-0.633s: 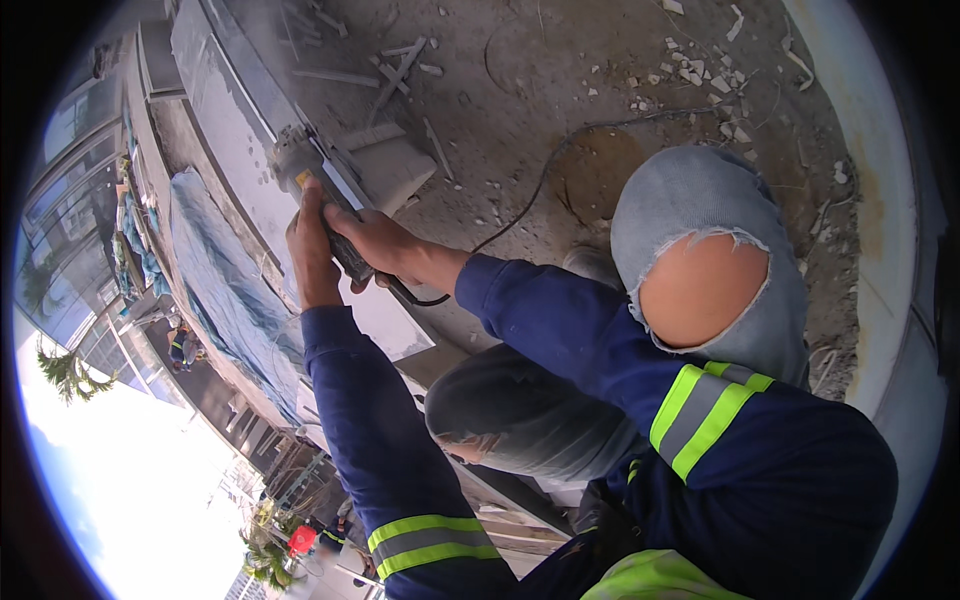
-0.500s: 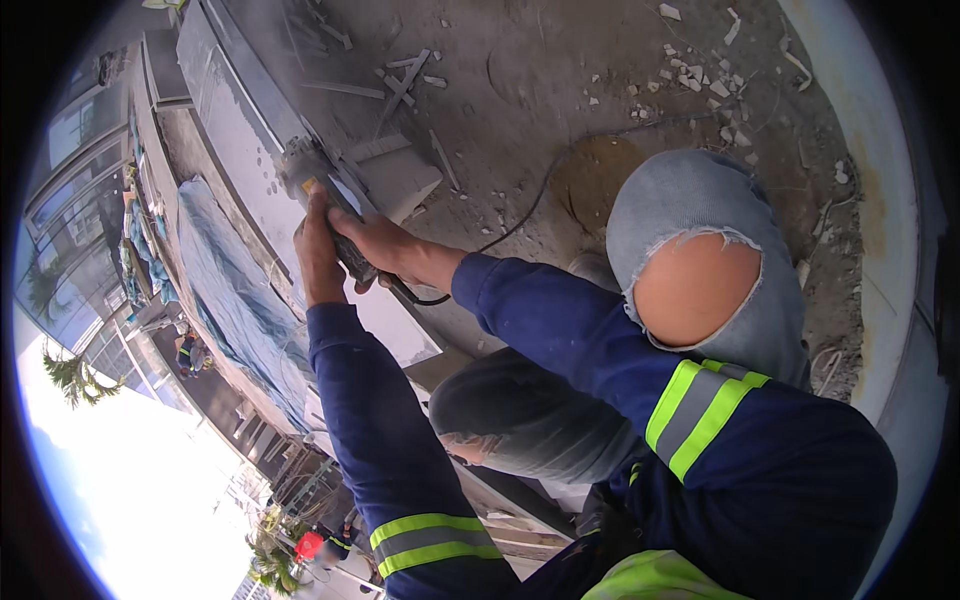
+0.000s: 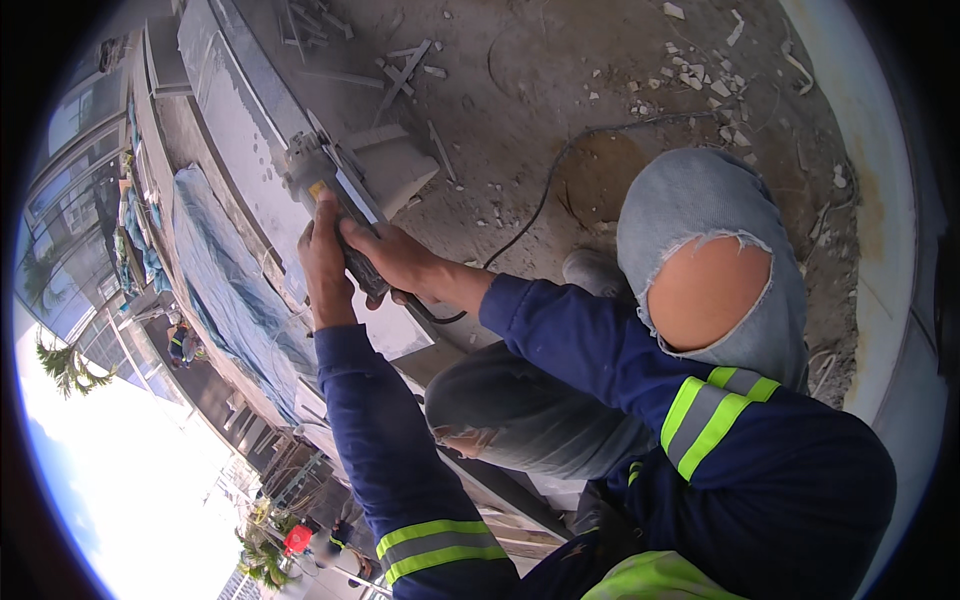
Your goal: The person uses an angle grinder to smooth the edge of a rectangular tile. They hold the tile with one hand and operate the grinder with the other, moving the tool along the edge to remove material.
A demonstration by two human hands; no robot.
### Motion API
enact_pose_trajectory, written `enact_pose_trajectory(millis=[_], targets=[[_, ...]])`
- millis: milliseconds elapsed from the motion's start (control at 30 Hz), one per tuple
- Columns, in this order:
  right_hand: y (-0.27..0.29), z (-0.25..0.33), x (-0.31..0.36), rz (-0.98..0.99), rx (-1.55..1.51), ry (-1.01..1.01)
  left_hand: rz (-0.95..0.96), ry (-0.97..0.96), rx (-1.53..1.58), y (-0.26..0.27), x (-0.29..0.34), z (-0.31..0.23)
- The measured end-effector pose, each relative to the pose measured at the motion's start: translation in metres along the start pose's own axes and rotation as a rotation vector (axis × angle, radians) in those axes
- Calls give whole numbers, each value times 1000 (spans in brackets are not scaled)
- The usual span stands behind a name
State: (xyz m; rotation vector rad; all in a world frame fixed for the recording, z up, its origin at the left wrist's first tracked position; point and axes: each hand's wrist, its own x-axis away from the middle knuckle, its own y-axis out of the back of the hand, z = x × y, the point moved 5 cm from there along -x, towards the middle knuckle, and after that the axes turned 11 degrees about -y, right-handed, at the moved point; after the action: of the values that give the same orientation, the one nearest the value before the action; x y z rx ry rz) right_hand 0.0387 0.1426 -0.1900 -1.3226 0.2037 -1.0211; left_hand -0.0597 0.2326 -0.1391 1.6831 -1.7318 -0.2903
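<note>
Both my hands are closed around a dusty grey-black angle grinder (image 3: 306, 172), whose head points away from me. My left hand (image 3: 326, 262) wraps its near side, the thumb up by a yellow patch on the housing. My right hand (image 3: 398, 262) grips the body from the right, further back. Under the tool lies a long pale slab (image 3: 228, 105), with the grinder at its right edge; the disc is mostly hidden. A black power cord (image 3: 535, 212) runs from the tool's rear and curves over the ground.
Offcut strips (image 3: 402, 78) and a pale block (image 3: 392, 172) lie right of the slab. White rubble (image 3: 700, 80) is scattered on the dusty ground. A blue sheet (image 3: 225, 275) covers something at left. A curved pale wall (image 3: 880, 200) bounds the right. Other people (image 3: 182, 345) are further off.
The grinder and both hands have shifted slightly toward me and to the right along the slab's edge. The dust haze near the tool looks thinner.
</note>
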Motion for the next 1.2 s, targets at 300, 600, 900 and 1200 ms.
enact_pose_trajectory(millis=[300, 600, 900, 1200], targets=[[4, 13, -32, 12, 1, -27, -14, 16, 3, -2, -30, -4], [2, 17, -26, -2, 8, -64, -5, 31, -42, -3, -23, -14], [-1, 4, -2, 9, -9, -16, 5, -5, -62, -1, -3, -7], [6, 12, -39, -2, -3, -62, -12, 8, -35, 0, -35, -2]])
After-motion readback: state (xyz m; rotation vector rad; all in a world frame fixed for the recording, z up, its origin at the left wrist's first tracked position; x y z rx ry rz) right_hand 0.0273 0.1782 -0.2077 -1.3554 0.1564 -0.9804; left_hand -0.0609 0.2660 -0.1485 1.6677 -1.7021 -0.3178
